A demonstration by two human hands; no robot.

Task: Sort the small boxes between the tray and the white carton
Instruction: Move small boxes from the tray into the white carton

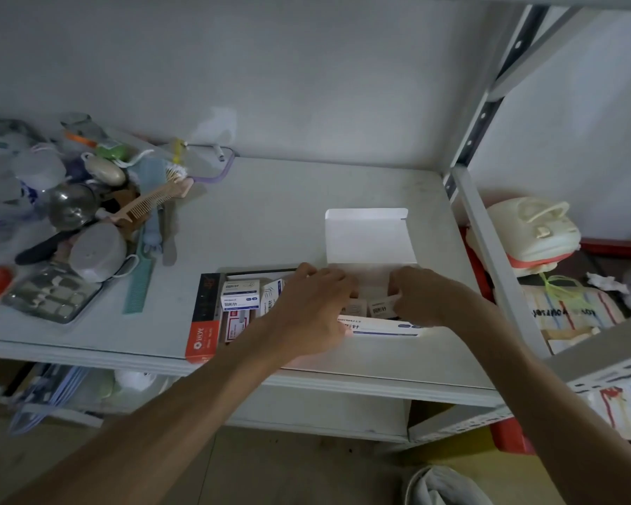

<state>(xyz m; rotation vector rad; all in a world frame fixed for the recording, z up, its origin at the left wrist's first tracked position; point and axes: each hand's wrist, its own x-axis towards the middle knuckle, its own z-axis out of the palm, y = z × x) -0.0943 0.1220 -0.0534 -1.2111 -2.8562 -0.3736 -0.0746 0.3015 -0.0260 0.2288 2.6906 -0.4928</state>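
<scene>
A dark tray with an orange corner (202, 322) lies near the shelf's front edge and holds several small white boxes (240, 294) with blue print. Right beside it stands the white carton (368, 238), its lid flap raised. Inside the carton two small boxes (379, 308) stand side by side. My left hand (306, 308) reaches across the tray's right part, its fingertips curled down at the carton's left end against one box. My right hand (416, 295) is inside the carton from the right, fingers pinched on the other small box.
Left on the shelf board (270, 213) is a heap of combs (139, 282), brushes, a metal ball, a grey bowl (97, 251) and a clear compartment case (51, 295). A metal upright (489, 249) bounds the right side, with bags and towels beyond it.
</scene>
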